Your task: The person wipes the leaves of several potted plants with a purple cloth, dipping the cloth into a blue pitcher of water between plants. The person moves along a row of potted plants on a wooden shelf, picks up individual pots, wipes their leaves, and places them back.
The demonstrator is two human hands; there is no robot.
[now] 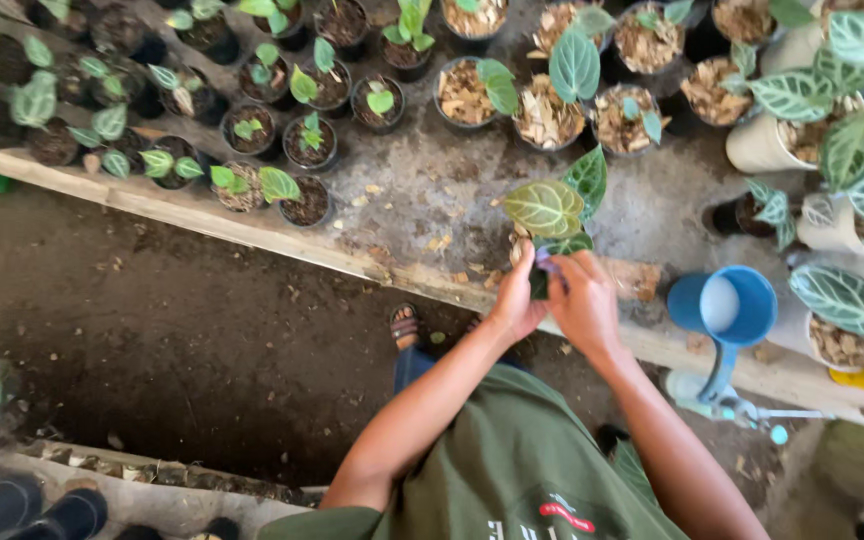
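The bare brown earth floor (pixel 182 330) filled the left and near part of the scene, edged by a long pale wooden plank (pixel 252 228) running from far left to near right. Beyond it lay a grey concrete bed (pixel 432 180) carrying rows of small black plastic pots (pixel 309 140) with green seedlings on the left and bark-filled pots (pixel 547 115) further right; white pots of large vein-patterned leaves (pixel 852 130) stood at the far right. A blue plastic watering scoop (pixel 732 310) rested on the plank to the right of the hands.

Both hands met over the plank at centre. The left hand (pixel 517 300) cupped the base of a small plant with dark green, pale-veined heart-shaped leaves (pixel 552 205), its fingers closed around the root end. The right hand (pixel 584 300) pinched the stem beside it, fingers together on it.

Handling this well probably called for a light hold low on the stem, keeping the broad leaves free of pressure and supporting the roots from beneath.
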